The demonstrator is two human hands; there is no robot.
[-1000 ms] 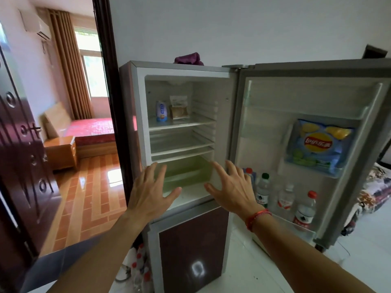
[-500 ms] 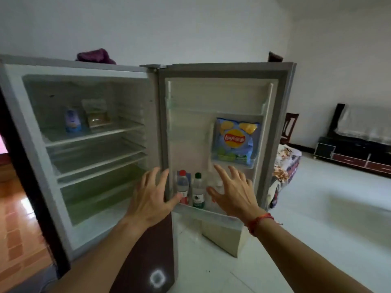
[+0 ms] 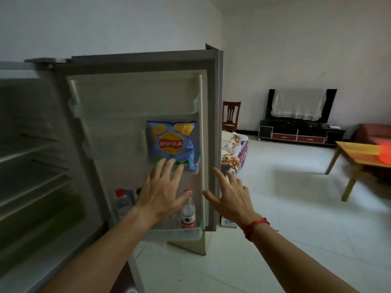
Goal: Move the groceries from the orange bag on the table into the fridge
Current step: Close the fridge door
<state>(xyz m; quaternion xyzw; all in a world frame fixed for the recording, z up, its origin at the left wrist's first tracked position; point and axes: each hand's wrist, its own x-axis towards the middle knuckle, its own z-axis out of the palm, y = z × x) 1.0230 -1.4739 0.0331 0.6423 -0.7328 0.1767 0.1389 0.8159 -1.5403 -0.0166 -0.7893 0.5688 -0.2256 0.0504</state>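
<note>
Right now the left hand (image 3: 163,193) is reaching forward with its fingers spread wide, palm facing the inner face of the open fridge door (image 3: 135,96) and holding nothing; whether it is touching the door I cannot tell. The right hand (image 3: 230,199) is hanging beside it near the door's grey edge, fingers likewise fanned and empty, with a red braided cord (image 3: 256,225) circling its wrist. A glossy blue crisp bag (image 3: 173,144), puffed and crinkled, is sitting in the door's middle clear-plastic rack. In the bottom rack, clear plastic bottles are standing upright: a red-labelled bottle (image 3: 188,212) with a red cap just right of the left hand, and a second bottle (image 3: 122,201), also red-capped, to its left. The fridge (image 3: 31,149) is showing flat pale shelves, blurred. Across the smooth, pale tiled floor (image 3: 296,208), a wooden worktop (image 3: 357,153) on slim legs is carrying the orange bag (image 3: 385,153), a bright blurred shape at the right edge of the frame, well apart from the fridge.
</note>
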